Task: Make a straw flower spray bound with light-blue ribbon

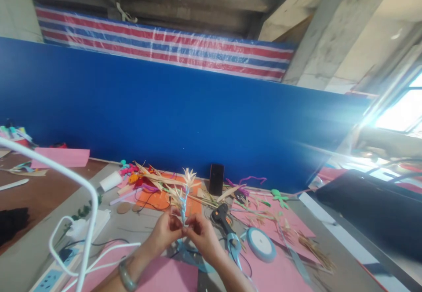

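Note:
My left hand (167, 229) pinches a handmade flower, fingertips closed on its stem. Beside it, my right hand (201, 235) pinches the same stem just below, the two hands nearly touching. The flower (189, 178) stands upright with pale, husk-like pointed petals, and light blue ribbon (183, 204) winds round its stem. A loose length of this ribbon trails under my hands. To the right lies a spool of blue ribbon (261, 244). Between the spool and the flower rests a black glue gun (222, 217). My fingers partly hide the lower stem.
A phone (216, 180) leans against the blue partition (198, 120). Orange paper (154, 199), pink sheets (174, 276), dry husk strips and pipe cleaners (244, 186) litter the table. At left, a white cable (94, 213) arches up near a power strip (54, 274).

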A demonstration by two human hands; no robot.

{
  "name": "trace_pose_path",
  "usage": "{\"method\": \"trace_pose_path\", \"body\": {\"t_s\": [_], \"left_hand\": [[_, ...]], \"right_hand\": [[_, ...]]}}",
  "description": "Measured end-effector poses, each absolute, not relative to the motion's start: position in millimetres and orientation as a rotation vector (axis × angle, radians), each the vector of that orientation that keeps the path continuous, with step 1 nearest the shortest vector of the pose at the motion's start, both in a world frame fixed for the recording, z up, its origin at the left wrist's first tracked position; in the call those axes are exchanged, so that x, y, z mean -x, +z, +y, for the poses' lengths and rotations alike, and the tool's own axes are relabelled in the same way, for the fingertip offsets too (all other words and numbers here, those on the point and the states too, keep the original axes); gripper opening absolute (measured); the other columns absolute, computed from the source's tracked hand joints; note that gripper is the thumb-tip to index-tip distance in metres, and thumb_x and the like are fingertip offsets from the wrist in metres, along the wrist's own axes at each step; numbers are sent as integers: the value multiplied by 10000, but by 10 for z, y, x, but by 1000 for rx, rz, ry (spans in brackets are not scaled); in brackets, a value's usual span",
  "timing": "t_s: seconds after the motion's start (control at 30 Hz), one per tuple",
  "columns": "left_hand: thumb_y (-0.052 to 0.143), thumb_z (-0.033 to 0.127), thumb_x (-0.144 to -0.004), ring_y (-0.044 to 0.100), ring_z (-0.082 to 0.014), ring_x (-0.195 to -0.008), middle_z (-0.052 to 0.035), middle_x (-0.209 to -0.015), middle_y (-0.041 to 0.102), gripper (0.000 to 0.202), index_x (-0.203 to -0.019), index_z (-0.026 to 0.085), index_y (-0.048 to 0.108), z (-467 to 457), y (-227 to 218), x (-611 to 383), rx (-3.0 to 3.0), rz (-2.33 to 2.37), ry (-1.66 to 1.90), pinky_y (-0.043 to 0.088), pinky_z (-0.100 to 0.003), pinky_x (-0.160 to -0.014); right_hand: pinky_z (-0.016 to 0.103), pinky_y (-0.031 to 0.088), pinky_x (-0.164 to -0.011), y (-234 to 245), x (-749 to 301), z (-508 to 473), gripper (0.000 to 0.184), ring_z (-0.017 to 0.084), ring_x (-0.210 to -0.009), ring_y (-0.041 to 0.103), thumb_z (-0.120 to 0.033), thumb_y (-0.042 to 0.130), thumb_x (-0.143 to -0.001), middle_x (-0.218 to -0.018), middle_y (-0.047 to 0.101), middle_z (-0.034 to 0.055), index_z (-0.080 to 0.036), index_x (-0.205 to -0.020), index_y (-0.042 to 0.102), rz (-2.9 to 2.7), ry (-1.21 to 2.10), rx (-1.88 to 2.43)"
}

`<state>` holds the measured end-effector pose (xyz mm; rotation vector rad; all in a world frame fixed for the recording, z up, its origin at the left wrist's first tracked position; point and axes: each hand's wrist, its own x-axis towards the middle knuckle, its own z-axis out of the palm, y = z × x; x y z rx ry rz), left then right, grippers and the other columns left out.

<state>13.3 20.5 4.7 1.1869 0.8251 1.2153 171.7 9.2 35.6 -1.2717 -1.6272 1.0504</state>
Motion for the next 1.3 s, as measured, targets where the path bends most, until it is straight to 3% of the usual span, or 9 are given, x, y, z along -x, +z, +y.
{"method": "trace_pose_path", "body": {"t_s": [0.2, 0.33, 0.53, 0.87, 1.03, 1.3], "left_hand": [[883, 275, -575, 562, -116, -560, 58, -601, 588, 460, -830, 205, 507, 182, 91, -134, -1177, 838, 1188, 397, -199, -526], [887, 281, -552, 553, -114, -550, 44, -596, 603, 456, -852, 183, 558, 182, 95, -107, -1102, 775, 1082, 398, -200, -521], [871, 332, -569, 539, -107, -509, 10, -577, 601, 332, -708, 140, 638, 166, 154, -76, -996, 697, 1012, 406, -214, -497], [870, 354, -583, 574, -131, -519, -3, -566, 635, 367, -829, 141, 700, 202, 56, -47, -1054, 705, 1010, 437, -247, -542], [869, 348, -575, 583, -143, -530, -19, -573, 644, 352, -811, 129, 726, 186, 102, -47, -1054, 752, 976, 434, -256, -543], [858, 323, -588, 609, -142, -514, -22, -566, 658, 287, -723, 127, 697, 246, 20, 15, -1056, 826, 999, 465, -242, -534]], "right_hand": [[217, 324, -525, 408, -1717, 87, 169, 96, -520, 443, -289, 654, -768, -553, 536, -46, -159, -663, 623, -1663, 1098, 1227], [210, 305, -499, 413, -1741, 111, 242, 83, -490, 412, -374, 663, -775, -536, 531, -53, -160, -675, 614, -1652, 1189, 1195], [217, 312, -524, 488, -1778, 104, 328, 87, -522, 420, -480, 673, -766, -580, 538, -48, -173, -691, 584, -1591, 1346, 1114], [182, 263, -425, 416, -1832, 146, 293, 54, -413, 345, -446, 649, -801, -501, 449, -88, -167, -735, 594, -1630, 1372, 1143], [181, 327, -427, 439, -1936, 169, 200, 74, -432, 425, -335, 674, -757, -533, 501, -78, -169, -860, 628, -1706, 1315, 1156], [204, 387, -506, 455, -1998, 235, 96, 105, -506, 517, -152, 635, -726, -609, 613, -39, -176, -803, 689, -1879, 917, 1343]]}}
